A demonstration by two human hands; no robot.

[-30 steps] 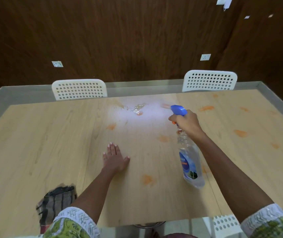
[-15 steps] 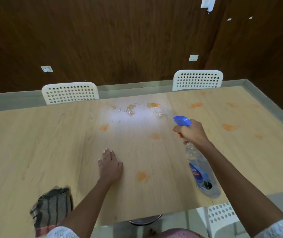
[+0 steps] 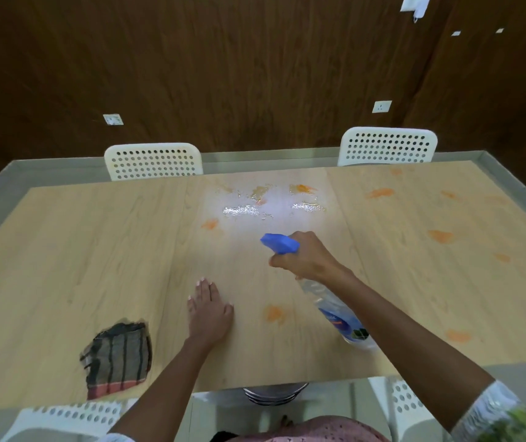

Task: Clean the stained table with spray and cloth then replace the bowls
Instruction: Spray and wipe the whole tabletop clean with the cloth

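Observation:
My right hand (image 3: 306, 258) grips a clear spray bottle (image 3: 341, 315) by its blue trigger head, held tilted above the middle of the light wooden table (image 3: 63, 250), nozzle pointing toward the far side. Wet glistening spray patches (image 3: 242, 210) lie ahead of the nozzle among several orange stains (image 3: 274, 313). My left hand (image 3: 209, 309) rests flat on the table, fingers straight. A dark striped cloth (image 3: 118, 358) lies crumpled near the front left edge. No bowls on the table.
Two white perforated chairs (image 3: 153, 161) (image 3: 387, 146) stand at the table's far side against a dark wood wall. More white chairs (image 3: 63, 416) sit at the near edge. A stack of metal bowls (image 3: 276, 392) shows below the front edge.
My right hand has drawn the bottle back toward me and to the left. More wet patches show at the far centre. The left hand has stayed flat.

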